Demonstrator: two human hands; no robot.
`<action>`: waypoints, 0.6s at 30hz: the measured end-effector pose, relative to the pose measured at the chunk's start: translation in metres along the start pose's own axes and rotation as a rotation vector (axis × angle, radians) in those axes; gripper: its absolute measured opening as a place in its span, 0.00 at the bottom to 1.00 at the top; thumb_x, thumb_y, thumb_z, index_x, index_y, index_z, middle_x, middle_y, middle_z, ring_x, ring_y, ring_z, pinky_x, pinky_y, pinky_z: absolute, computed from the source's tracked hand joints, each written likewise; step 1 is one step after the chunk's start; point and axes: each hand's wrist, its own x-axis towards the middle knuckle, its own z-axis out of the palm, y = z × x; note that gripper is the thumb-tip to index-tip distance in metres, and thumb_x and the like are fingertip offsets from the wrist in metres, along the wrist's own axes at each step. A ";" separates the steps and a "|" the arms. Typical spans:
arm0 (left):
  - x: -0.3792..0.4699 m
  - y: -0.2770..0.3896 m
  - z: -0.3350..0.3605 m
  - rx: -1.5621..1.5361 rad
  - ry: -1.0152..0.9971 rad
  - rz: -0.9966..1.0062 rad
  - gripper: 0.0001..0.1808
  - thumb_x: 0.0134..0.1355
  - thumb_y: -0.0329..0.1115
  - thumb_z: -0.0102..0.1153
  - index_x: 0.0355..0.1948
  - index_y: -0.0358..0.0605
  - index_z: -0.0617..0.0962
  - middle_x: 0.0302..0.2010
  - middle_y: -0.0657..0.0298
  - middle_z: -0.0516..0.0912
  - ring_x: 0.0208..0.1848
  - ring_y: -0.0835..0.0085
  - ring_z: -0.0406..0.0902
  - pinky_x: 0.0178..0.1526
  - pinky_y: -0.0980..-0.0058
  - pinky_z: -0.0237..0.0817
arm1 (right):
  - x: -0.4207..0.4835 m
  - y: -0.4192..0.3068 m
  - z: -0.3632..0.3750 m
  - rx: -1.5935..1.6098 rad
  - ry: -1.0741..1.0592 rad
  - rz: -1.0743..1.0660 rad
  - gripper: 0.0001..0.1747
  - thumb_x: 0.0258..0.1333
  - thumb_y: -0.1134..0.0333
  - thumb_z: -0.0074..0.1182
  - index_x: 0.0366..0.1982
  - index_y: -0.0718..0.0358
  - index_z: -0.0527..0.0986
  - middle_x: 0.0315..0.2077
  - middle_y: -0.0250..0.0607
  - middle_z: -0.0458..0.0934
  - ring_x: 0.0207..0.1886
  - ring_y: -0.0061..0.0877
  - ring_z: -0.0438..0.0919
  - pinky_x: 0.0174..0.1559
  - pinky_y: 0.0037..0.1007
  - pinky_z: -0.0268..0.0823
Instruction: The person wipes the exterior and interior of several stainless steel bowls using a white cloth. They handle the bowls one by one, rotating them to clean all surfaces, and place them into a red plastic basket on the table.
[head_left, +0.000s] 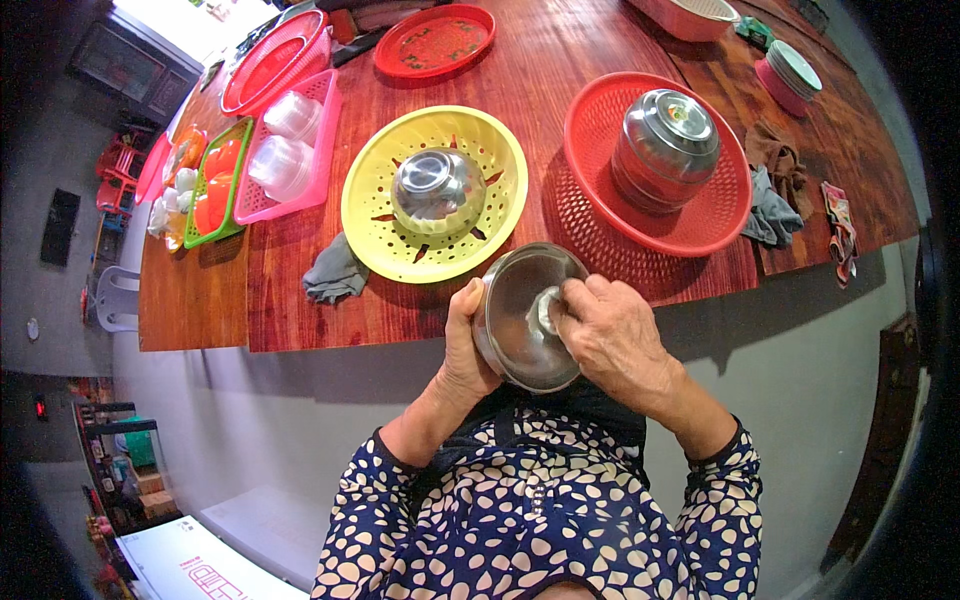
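Note:
My left hand grips the rim and side of a stainless steel bowl, which is tilted with its inside towards me. Inside it, my right hand pinches a small whitish thing, perhaps a cloth, against the wall. Just beyond the bowl, a yellow plastic colander holds an upside-down steel bowl. To the right stands a red plastic basket with a stack of upturned steel bowls in it.
Left on the wooden table are a grey cloth, a pink basket of clear plastic containers and a green basket. A red tray lies farther back. At right are crumpled cloths and stacked plates.

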 end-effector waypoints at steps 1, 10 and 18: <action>0.001 -0.001 -0.001 -0.019 -0.010 -0.012 0.31 0.62 0.59 0.43 0.52 0.43 0.74 0.48 0.57 0.80 0.48 0.66 0.78 0.51 0.66 0.71 | -0.002 -0.002 -0.001 0.029 -0.040 -0.006 0.07 0.40 0.68 0.53 0.22 0.63 0.78 0.28 0.38 0.71 0.34 0.28 0.72 0.33 0.29 0.66; 0.000 -0.005 -0.005 -0.053 -0.028 -0.030 0.33 0.61 0.60 0.43 0.54 0.43 0.72 0.48 0.55 0.79 0.49 0.64 0.78 0.54 0.63 0.70 | -0.002 -0.004 -0.019 0.717 -0.268 -0.072 0.08 0.47 0.71 0.54 0.33 0.62 0.78 0.26 0.45 0.76 0.32 0.40 0.78 0.32 0.39 0.71; 0.000 -0.002 -0.001 -0.056 -0.015 0.029 0.34 0.62 0.61 0.40 0.54 0.42 0.72 0.48 0.56 0.79 0.49 0.64 0.77 0.53 0.65 0.70 | 0.012 -0.017 0.008 0.200 0.187 0.266 0.19 0.48 0.73 0.51 0.46 0.67 0.71 0.37 0.50 0.71 0.34 0.39 0.78 0.33 0.33 0.74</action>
